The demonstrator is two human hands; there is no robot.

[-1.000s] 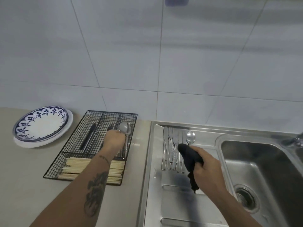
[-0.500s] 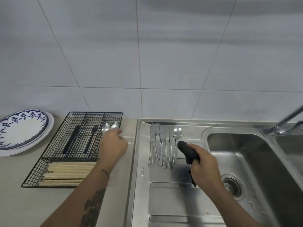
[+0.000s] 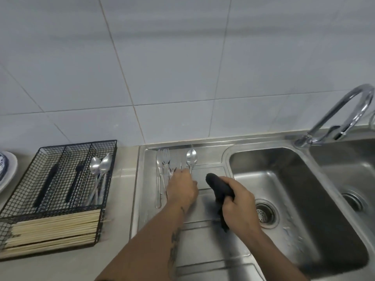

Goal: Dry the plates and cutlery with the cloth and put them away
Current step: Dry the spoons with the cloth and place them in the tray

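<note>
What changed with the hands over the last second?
The left hand let go of a spoon in the wire basket and moved right to the cutlery on the drainboard, reaching it. The right hand kept gripping the dark cloth.

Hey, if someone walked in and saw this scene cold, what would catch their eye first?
Probably the two hands over the steel draining board: the left hand reaches onto the row of forks and a spoon lying there, while the right hand grips a black cloth. Next, the black wire cutlery tray on the counter to the left, holding two shiny spoons and a stack of pale chopsticks.
</note>
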